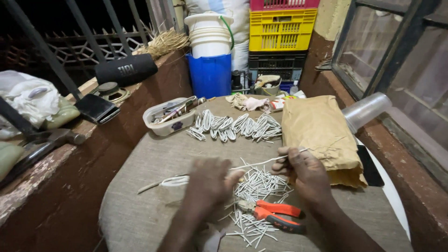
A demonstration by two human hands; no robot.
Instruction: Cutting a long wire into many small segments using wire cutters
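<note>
While we look down, we see a round table (140, 163) covered with grey cloth, standing in a narrow corner between a brown ledge (70, 154) on the left and a window (396, 56) on the right. At the back stand a blue bucket (211, 74) with a white bucket (208, 35) on it, and stacked crates (281, 30). On the cloth lie a brown bag (322, 133), a row of white coils (238, 126), a plastic tray (170, 119), a heap of short white pieces (256, 186) and orange pliers (275, 215).

Our right hand (305, 175) pinches one end of a thin white wire (254, 164). Our left hand (210, 184) is blurred and lies over the wire; we cannot tell if it grips. The wire hangs just above the cloth near the front, its long axis going left to right, the right end pointing slightly up and away.
</note>
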